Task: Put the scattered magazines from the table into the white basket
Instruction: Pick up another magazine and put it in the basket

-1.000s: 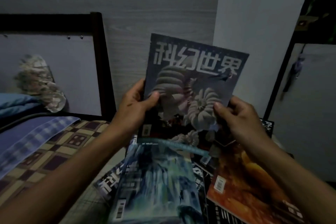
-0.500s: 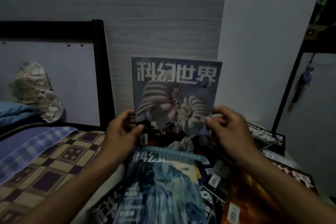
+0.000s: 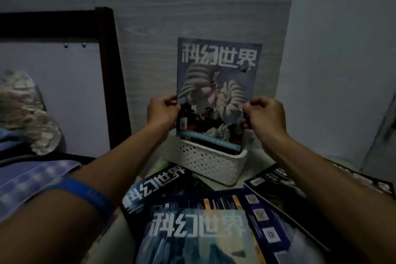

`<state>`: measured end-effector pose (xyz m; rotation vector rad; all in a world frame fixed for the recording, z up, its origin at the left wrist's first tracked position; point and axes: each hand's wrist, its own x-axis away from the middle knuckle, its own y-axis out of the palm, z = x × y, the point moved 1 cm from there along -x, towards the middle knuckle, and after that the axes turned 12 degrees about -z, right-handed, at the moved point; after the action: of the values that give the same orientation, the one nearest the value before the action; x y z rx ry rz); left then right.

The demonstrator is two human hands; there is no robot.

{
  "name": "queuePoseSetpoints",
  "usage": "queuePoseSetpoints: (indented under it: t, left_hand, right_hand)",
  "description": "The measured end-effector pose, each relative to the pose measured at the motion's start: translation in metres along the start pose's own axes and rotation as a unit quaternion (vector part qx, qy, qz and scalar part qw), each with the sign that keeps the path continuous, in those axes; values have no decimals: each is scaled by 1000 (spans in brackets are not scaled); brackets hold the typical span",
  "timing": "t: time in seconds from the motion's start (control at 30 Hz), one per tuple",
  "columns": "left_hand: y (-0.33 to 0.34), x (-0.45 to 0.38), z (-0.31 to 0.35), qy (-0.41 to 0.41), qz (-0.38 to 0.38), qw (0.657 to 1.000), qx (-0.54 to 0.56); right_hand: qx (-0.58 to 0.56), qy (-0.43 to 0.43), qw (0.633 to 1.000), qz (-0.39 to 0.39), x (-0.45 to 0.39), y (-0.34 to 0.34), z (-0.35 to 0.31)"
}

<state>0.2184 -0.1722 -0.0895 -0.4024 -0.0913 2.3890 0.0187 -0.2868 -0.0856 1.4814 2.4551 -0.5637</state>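
Observation:
A blue-grey magazine [image 3: 216, 83] with white title characters and pale spiral shapes stands upright, its lower edge down inside the white perforated basket [image 3: 207, 165] at the back of the table. My left hand [image 3: 162, 111] pinches its left edge and my right hand [image 3: 264, 113] pinches its right edge. Several more magazines lie scattered in front: a pale blue one [image 3: 192, 238] nearest me, a dark one [image 3: 154, 188] to its left, a navy one [image 3: 263, 221] and a black one [image 3: 278, 186] to the right.
A grey wood-grain panel [image 3: 192, 6] stands right behind the basket. A dark bed frame post [image 3: 111, 70] rises at left, with a checked blanket [image 3: 32, 182] and crumpled cloth [image 3: 25, 109]. The white wall [image 3: 342, 49] closes the right side.
Both hands carried the held magazine forward and down, from above the pile to the basket; its bottom edge now sits inside the basket. My grip shifted to the side edges.

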Motion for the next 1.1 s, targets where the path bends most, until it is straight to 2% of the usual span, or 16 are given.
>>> queuePoseSetpoints:
  t: [0.17, 0.3, 0.4, 0.53, 0.6, 0.67, 0.7, 0.77, 0.8, 0.87, 0.9, 0.97, 1.0, 1.03, 1.1]
  left_hand:
    - [9, -18, -50, -19, -11, 998, -61]
    - [7, -26, -54, -19, -16, 993, -117]
    - [5, -26, -58, -49, -22, 990, -130]
    - [5, -2, -57, -8, -35, 997, -73]
    - [1, 21, -55, 50, 3, 990, -131]
    - [-1, 51, -50, 133, 1, 968, -211]
    - [1, 66, -45, 162, -15, 959, -230]
    - [6, 93, -33, 186, -56, 950, -245]
    - [11, 106, -23, 189, -81, 946, -251]
    - [24, 131, -7, 177, -144, 938, -261]
    - [31, 145, 0, 163, -171, 939, -250]
    - [41, 173, 7, 126, -193, 954, -194]
    - [44, 187, 8, 111, -198, 959, -168]
    - [46, 200, 6, 104, -200, 962, -152]
    - [48, 219, -1, 79, -207, 966, -131]
  right_hand:
    - [17, 34, 999, -14, -9, 11, 48]
    - [34, 38, 998, 20, -14, 14, 61]
    - [24, 54, 998, 37, -12, 12, 57]
    - [35, 36, 999, 17, 22, -10, 47]
    - [94, 2, 995, -35, 56, -34, 46]
    - [219, -18, 966, -134, 94, -65, 47]
    - [298, -9, 935, -194, 110, -80, 46]
    - [454, 62, 837, -300, 133, -105, 48]
    - [525, 96, 783, -319, 141, -114, 50]
    - [645, 78, 704, -285, 156, -116, 48]
    - [690, 22, 678, -253, 163, -113, 46]
    - [726, -90, 632, -256, 174, -105, 40]
    - [723, -117, 629, -261, 182, -106, 35]
    - [710, -124, 645, -251, 189, -113, 30]
    - [666, -132, 707, -201, 205, -129, 18]
